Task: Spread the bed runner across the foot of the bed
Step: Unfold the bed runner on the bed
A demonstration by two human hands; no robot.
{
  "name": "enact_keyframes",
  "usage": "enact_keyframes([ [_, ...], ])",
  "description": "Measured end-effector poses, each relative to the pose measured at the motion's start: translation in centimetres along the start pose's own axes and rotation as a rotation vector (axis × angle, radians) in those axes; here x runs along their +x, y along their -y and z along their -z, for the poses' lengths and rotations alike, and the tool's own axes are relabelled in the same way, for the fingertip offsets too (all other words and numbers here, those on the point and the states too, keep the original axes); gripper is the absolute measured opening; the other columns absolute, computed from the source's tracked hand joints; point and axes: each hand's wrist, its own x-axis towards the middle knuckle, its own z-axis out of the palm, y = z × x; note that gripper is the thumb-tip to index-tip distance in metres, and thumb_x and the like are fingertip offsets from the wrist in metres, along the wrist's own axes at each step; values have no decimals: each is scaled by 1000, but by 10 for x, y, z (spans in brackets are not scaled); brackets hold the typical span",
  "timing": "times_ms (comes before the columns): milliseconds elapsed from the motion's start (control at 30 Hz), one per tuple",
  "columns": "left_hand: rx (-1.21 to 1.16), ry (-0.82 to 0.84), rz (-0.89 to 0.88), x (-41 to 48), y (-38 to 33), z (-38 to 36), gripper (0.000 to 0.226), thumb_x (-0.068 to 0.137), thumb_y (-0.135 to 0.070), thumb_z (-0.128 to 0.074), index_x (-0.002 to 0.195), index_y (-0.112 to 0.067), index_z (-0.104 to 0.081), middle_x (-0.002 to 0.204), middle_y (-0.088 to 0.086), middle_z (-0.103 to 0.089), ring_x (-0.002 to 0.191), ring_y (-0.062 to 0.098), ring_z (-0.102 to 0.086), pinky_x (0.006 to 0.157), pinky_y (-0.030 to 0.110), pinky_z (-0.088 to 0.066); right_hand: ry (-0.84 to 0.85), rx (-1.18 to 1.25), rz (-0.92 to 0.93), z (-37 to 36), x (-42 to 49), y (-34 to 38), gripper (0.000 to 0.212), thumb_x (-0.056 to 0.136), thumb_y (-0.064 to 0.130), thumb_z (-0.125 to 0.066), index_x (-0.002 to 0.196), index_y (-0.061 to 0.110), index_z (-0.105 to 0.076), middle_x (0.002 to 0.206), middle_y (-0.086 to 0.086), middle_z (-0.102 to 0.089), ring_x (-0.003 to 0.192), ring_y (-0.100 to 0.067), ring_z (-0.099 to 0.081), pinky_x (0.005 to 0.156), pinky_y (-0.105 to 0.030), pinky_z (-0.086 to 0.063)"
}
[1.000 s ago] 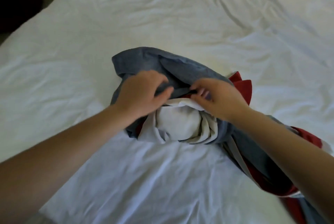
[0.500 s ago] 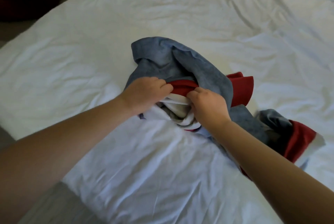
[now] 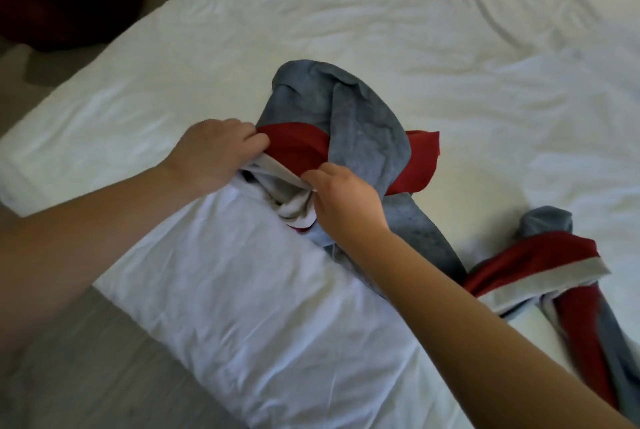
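The bed runner (image 3: 363,123) lies bunched near the bed's (image 3: 346,13) edge and is pinched by the left hand (image 3: 214,151) and right hand (image 3: 346,200). It is judged soft, light and limp, best gripped at its hem corners.

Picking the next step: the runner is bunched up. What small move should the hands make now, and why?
Probably draw them apart along the bed edge. Left hand and right hand grip the runner close together, and it lies twisted on the sheet; widening should open it.
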Motion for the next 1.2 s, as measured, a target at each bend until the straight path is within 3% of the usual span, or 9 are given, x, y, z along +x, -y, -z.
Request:
enact_keyframes([
  [167,-140,-170,-64,0,-38,4,35,62,-14,-51,96,-11,-59,96,8,-59,82,29,-54,66,39,-43,-108,96,-24,24,-65,-41,34,82,4,-56,113,12,-66,104,-6,-64,90,-27,-59,59,-40,-50],
  [267,-222,-261,-151,11,-89,7,32,71,-13,-57,102,-11,-63,105,9,-61,94,29,-57,79,42,-46,-87,-59,-115,44,-112,-87,29,79,3,-62,106,14,-68,102,-5,-65,87,-28,-61,61,-40,-53],
  [400,-414,-228,-273,46,-174,13,24,77,-15,-55,99,-11,-63,93,6,-63,82,23,-59,67,39,-49,-100,-204,-360,68,-163,-151,39,72,-1,-64,107,16,-69,107,-6,-65,99,-31,-60,80,-46,-53],
  [533,-530,-49,-241,79,-270,14,34,80,-40,-56,102,-15,-60,90,3,-61,78,23,-58,62,38,-49,-25,-362,-374,77,-193,-191,55,57,7,-69,110,20,-67,113,-5,-62,110,-32,-55,94,-46,-43],
  [633,-552,38,-183,94,-323,10,39,77,-43,-63,104,-15,-55,92,4,-60,76,25,-58,58,33,-41,18,-426,-362,73,-201,-203,53,63,10,-68,114,22,-65,117,-5,-61,114,-30,-54,99,-47,-38],
  [867,-526,-78,-281,84,-363,5,4,73,-6,-58,73,-10,-59,59,7,-57,46,29,-54,40,30,-35,139,-412,-358,56,-239,-211,25,86,19,-54,109,27,-60,101,4,-61,94,-23,-56,78,-34,-36],
  [1000,-485,-73,-409,66,-360,3,22,74,-16,-39,64,-11,-58,53,5,-54,40,24,-50,36,26,-38,100,-331,-309,41,-266,-196,20,61,16,-81,77,20,-70,66,1,-64,62,-22,-62,58,-28,-45],
  [1100,-464,27,-510,53,-362,-1,4,65,-12,-63,67,-13,-60,53,2,-53,41,20,-50,37,25,-38,94,-299,-229,27,-287,-187,24,48,17,-86,63,22,-68,54,4,-59,51,-18,-59,48,-24,-45],
  [1200,-511,179,-585,48,-365,-4,20,56,-13,-74,72,-17,-63,57,-2,-56,45,17,-52,38,25,-40,96,-255,-164,9,-310,-180,24,48,16,-85,61,22,-67,54,5,-59,49,-15,-58,48,-23,-45],
])
